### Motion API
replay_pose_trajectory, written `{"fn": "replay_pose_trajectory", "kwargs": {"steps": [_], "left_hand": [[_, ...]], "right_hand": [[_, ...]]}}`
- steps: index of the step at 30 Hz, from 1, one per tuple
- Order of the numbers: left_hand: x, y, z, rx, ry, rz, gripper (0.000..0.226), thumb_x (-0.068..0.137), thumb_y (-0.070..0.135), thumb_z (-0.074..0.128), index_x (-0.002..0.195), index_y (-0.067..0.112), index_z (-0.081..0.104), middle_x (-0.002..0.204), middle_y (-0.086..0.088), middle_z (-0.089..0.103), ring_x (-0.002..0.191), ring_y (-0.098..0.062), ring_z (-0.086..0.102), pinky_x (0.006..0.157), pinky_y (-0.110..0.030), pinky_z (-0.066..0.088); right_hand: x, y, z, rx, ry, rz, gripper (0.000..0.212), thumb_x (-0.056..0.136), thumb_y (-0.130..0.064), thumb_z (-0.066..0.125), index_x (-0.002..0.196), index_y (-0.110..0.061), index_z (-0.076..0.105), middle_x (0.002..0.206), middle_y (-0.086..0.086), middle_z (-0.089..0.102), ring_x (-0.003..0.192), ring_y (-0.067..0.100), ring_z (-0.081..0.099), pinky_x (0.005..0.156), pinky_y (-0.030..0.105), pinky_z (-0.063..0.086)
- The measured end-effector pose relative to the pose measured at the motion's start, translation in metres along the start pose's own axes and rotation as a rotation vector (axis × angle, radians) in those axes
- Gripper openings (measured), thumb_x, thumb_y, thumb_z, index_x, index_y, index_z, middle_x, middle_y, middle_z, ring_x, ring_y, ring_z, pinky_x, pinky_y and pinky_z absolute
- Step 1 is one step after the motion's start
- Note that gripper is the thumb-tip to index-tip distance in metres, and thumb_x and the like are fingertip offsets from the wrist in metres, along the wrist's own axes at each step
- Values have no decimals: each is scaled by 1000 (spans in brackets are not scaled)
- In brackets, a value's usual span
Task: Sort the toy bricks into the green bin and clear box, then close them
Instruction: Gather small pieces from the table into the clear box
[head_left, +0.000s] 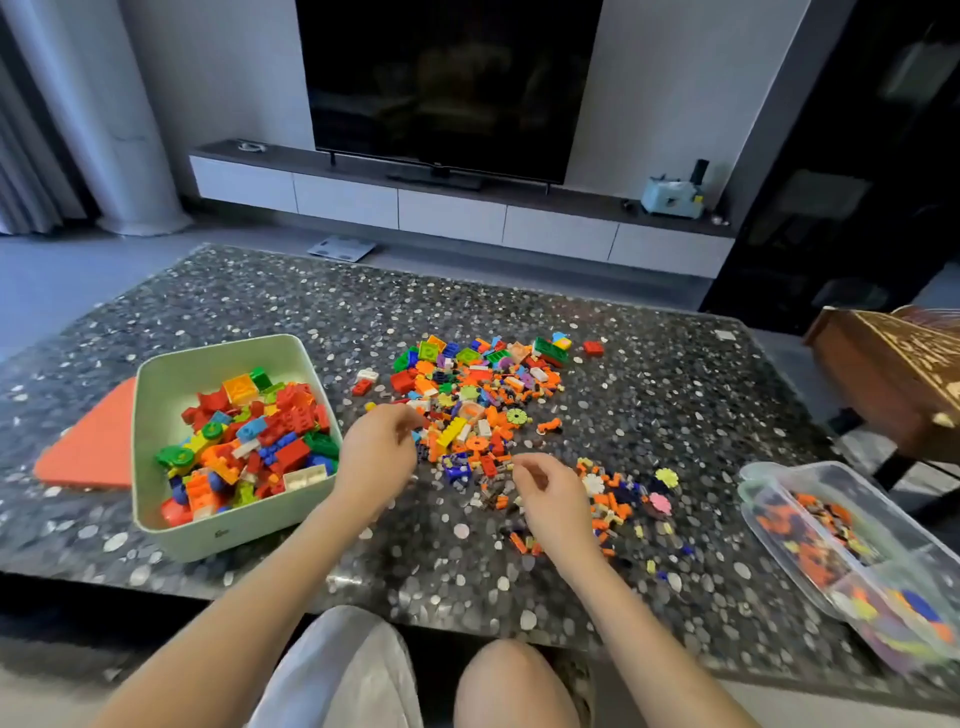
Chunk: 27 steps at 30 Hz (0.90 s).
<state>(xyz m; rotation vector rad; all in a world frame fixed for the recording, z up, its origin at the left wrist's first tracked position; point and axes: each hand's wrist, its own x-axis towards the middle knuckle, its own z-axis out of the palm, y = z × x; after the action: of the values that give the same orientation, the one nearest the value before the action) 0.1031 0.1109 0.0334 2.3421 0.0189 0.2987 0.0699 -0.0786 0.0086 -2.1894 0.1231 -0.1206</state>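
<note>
The left grip hovers with its fingers curled at the near-left edge of the loose toy bricks; blur hides whether it pinches one. The right grip is curled the same way over the small pieces at the pile's near side, and whether it holds anything cannot be told either. The bricks lie scattered across the middle of the speckled counter. Just left of the left grip stands the green bin, uncovered and heaped with larger bricks, and a flat coral lid lies against its far-left side. The clear box sits at the counter's right edge, lidless, with small orange, dark and yellow pieces inside.
</note>
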Motion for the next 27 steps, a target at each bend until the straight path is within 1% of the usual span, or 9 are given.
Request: {"fn": "replay_pose_trajectory", "kwargs": {"steps": [2, 6, 10, 13, 16, 18, 20, 24, 27], "left_hand": [[-11, 12, 29, 53, -142, 78, 26, 90, 5, 50, 108, 12, 67, 111, -3, 64, 103, -19, 58, 86, -26, 44], [-24, 27, 76, 146, -350, 164, 22, 92, 14, 53, 110, 16, 66, 110, -1, 59, 103, -19, 55, 84, -25, 42], [-18, 40, 107, 214, -359, 164, 31, 96, 12, 44, 122, 13, 60, 118, -7, 56, 110, -23, 52, 90, -29, 42], [-2, 45, 121, 297, -342, 111, 30, 95, 9, 41, 120, 10, 59, 118, -11, 55, 101, -26, 55, 82, -32, 47], [16, 51, 133, 421, -396, 51, 21, 97, 18, 44, 109, 8, 58, 116, -13, 52, 90, -27, 57, 76, -33, 49], [25, 56, 142, 487, -436, 27, 23, 97, 24, 47, 111, 8, 57, 119, -14, 50, 96, -28, 58, 79, -34, 51], [29, 57, 150, 491, -459, 9, 29, 95, 29, 51, 115, 9, 56, 122, -14, 49, 102, -28, 57, 84, -35, 51], [31, 56, 158, 401, -439, 18, 28, 90, 27, 61, 112, 11, 53, 116, -11, 53, 101, -27, 56, 84, -34, 50], [31, 57, 155, 313, -404, 60, 17, 87, 19, 63, 93, 14, 48, 95, -3, 56, 87, -21, 54, 73, -30, 47]], "right_hand": [[-4, 35, -22, -254, 79, -32, 25, 95, -26, 54, 115, -17, 65, 112, -4, 64, 102, 10, 55, 83, 19, 42], [-4, 72, -33, -626, -43, -151, 31, 92, -40, 56, 115, -23, 66, 111, -6, 63, 108, 16, 48, 90, 26, 37], [1, 82, -26, -673, -22, -243, 28, 95, -32, 51, 113, -19, 67, 112, -3, 59, 108, 18, 45, 91, 28, 36], [8, 89, -26, -735, -42, -290, 27, 96, -28, 50, 112, -11, 64, 109, 5, 58, 106, 24, 46, 88, 32, 40], [13, 91, -26, -805, -73, -350, 12, 80, -21, 72, 81, -9, 71, 87, 6, 60, 89, 24, 56, 68, 31, 47], [17, 96, -27, -807, -87, -363, 29, 50, -17, 91, 55, -17, 62, 65, -2, 54, 64, 17, 56, 46, 24, 40], [23, 100, -29, -658, -42, -292, 38, 43, -9, 91, 53, -21, 56, 59, -5, 49, 55, 13, 52, 42, 22, 35], [33, 103, -53, -21, 208, 77, 24, 96, -12, 47, 73, -12, 52, 76, 2, 59, 62, 15, 60, 57, 32, 49], [50, 104, -78, 499, 171, 378, 26, 102, -14, 36, 88, -1, 53, 88, 14, 62, 57, 15, 63, 55, 27, 52]]}}
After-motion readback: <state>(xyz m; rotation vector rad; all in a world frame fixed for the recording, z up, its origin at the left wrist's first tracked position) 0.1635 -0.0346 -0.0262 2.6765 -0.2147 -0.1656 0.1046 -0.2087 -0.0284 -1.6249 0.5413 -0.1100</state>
